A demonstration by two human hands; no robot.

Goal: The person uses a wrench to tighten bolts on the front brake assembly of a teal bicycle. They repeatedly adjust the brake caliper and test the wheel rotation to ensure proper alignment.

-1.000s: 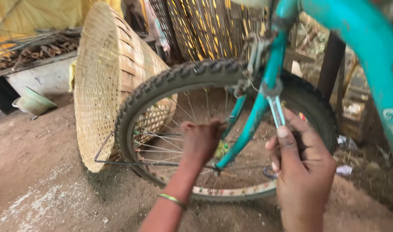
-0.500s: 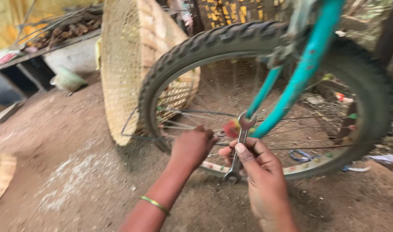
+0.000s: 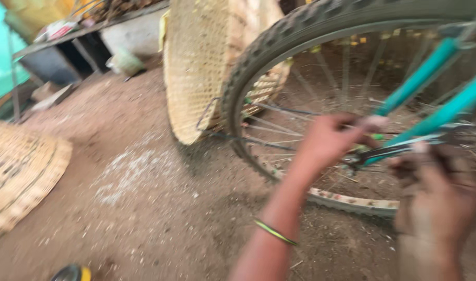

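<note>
Both of my hands are closed in at the wheel's middle: my right hand point(image 3: 438, 200) is curled around what looks like a dark metal wrench point(image 3: 391, 152), though the blur keeps me from telling how tightly my fingers press, and my left hand point(image 3: 329, 141) is bunched at the hub point(image 3: 360, 156), fingers drawn together on something there that I cannot make out. A thin green-and-yellow bangle point(image 3: 274, 232) sits on my left wrist. Half a second ago the wrench stood upright in front of the fork; now it lies nearly level at 3 o'clock of my left hand, and my view has dropped closer, so I judge the tool is seated on the axle nut and the turning is under way. Just beyond my hands the teal fork point(image 3: 422, 78) slants up toward 1 o'clock, and the spoked bicycle wheel point(image 3: 258, 57) with its knobbly tyre arcs from 9 o'clock round to 12. Leaning behind the tyre at 11 o'clock is a tall woven basket point(image 3: 201, 62); another flat woven basket point(image 3: 19, 171) lies on the dirt floor point(image 3: 144, 208) well off at 9 o'clock.
</note>
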